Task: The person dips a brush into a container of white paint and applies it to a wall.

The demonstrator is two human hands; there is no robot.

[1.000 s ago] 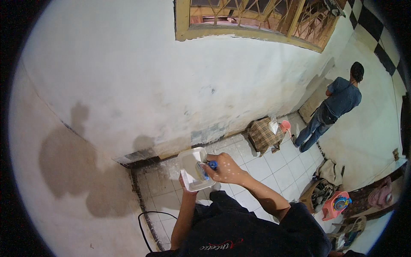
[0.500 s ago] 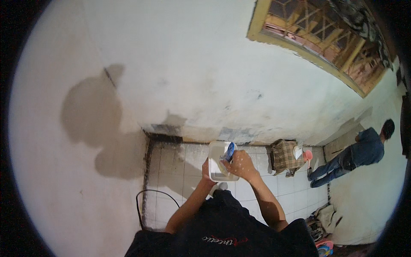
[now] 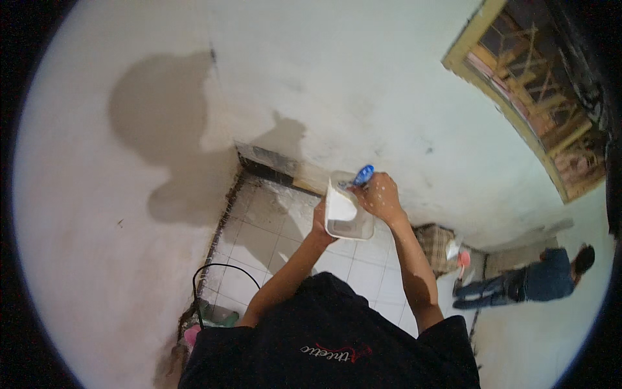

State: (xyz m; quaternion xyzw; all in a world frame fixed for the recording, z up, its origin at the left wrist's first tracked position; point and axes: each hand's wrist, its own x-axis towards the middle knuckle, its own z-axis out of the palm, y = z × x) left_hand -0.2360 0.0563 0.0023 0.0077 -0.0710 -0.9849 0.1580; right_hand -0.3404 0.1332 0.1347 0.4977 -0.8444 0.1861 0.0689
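Observation:
A whitish rectangular plastic tub (image 3: 353,231) is held up in front of me, tilted, with white paint (image 3: 338,206) pooled along one side. My left hand (image 3: 320,217) is closed around the tub's left side, its fingers partly hidden behind it. My right hand (image 3: 381,196), flecked with white spots, is closed on a blue-handled paintbrush (image 3: 364,175) at the tub's upper right. The handle's end sticks up past my fist. I cannot make out the bristles, which are at the tub's inside.
A stained white wall (image 3: 363,84) rises ahead, with a yellow-framed window (image 3: 538,110) at the upper right. On the tiled floor (image 3: 259,243) stands a checked bag (image 3: 435,248) beside a pink item (image 3: 463,259). Another person (image 3: 525,282) stands at the far right. A black cable (image 3: 223,265) loops at lower left.
Both hands, with the tub and brush, have moved up and slightly right in the view. The tub now tilts, and the white paint in it shows more plainly. My view has turned.

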